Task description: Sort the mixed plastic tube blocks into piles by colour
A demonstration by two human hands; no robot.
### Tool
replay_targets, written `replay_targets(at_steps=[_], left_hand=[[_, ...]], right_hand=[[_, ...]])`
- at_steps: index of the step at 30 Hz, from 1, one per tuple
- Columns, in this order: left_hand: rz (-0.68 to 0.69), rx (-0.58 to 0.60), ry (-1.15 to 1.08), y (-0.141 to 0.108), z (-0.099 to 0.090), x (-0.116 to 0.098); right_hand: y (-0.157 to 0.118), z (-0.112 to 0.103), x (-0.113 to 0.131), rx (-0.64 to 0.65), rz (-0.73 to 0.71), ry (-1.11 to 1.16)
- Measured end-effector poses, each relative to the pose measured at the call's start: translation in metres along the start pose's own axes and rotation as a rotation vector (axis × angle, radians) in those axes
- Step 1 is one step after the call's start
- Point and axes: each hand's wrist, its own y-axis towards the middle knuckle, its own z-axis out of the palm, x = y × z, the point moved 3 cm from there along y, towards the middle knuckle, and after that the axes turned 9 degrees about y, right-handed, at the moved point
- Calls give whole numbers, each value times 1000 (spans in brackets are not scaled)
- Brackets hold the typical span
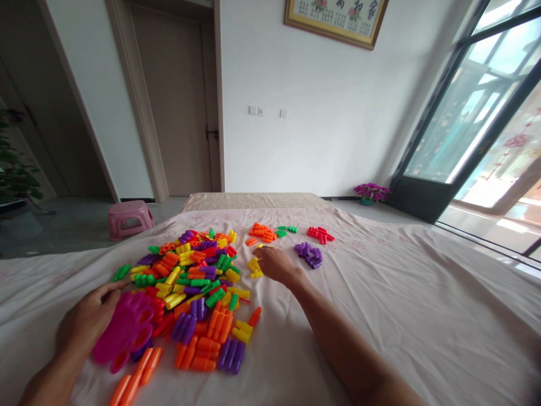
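At the left, my left hand (91, 316) is closed on the edge of a magenta flower-shaped plastic piece (122, 327), which looks slightly blurred. Its fingertips are close to a green block (122, 273). My right hand (274, 264) reaches over the cloth with fingers curled down, a bit of yellow block (259, 246) showing at the fingertips. Just beside it lie a few yellow blocks (254, 267). Between my hands spreads a mixed heap of bullet-shaped plastic building blocks (196, 282) in orange, yellow, green, purple and red.
Sorted groups lie beyond my right hand: orange blocks (262, 231), green blocks (287, 230), red blocks (321, 234) and purple blocks (309, 255). A pale wrinkled tablecloth (401, 293) covers the table. A pink stool (132, 219) stands on the floor to the left.
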Motion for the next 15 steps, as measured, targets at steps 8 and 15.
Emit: replay_targets(at_steps=[8,15], left_hand=[[-24,32,-14,-4,-4,-4],[-33,32,-11,-5,-4,-5]], right_hand=[[1,7,-4,29,14,7],[3,3,3,-71,-76,137]])
